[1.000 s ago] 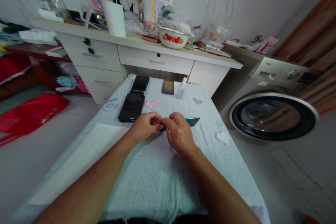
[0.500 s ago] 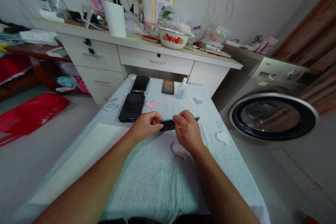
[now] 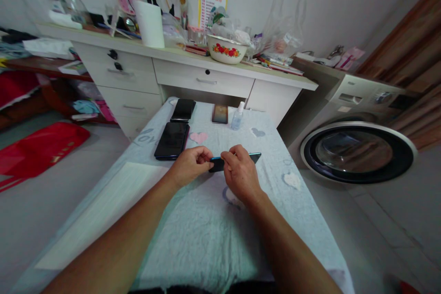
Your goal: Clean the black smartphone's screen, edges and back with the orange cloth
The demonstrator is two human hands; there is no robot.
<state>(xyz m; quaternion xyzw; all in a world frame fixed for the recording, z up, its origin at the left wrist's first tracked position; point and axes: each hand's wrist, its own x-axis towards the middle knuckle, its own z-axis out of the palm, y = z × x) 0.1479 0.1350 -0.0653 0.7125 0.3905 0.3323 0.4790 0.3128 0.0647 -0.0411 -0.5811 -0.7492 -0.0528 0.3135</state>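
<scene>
A dark smartphone (image 3: 217, 164) with a blue edge is held tilted up on its long side above the cloth-covered table. My left hand (image 3: 195, 161) pinches its left end between thumb and fingers. Across the middle of the phone, my right hand (image 3: 241, 170) is closed, its fingertips at the upper edge. Whatever small thing those fingers pinch, if any, is too small to make out. Left of the phone lies a black tablet-like device (image 3: 172, 140), with another black device (image 3: 183, 110) behind it. A clear spray bottle (image 3: 237, 117) stands beyond my right hand.
A small brown patterned card-like object (image 3: 220, 114) lies near the table's far edge. A long white sheet (image 3: 110, 211) covers the left side of the tablecloth (image 3: 206, 239). Behind are a white desk (image 3: 203, 81) and, at right, a washing machine (image 3: 354, 151).
My right hand has slid slightly left along the phone's upper edge, uncovering more of its right end. My left hand keeps its pinch on the phone.
</scene>
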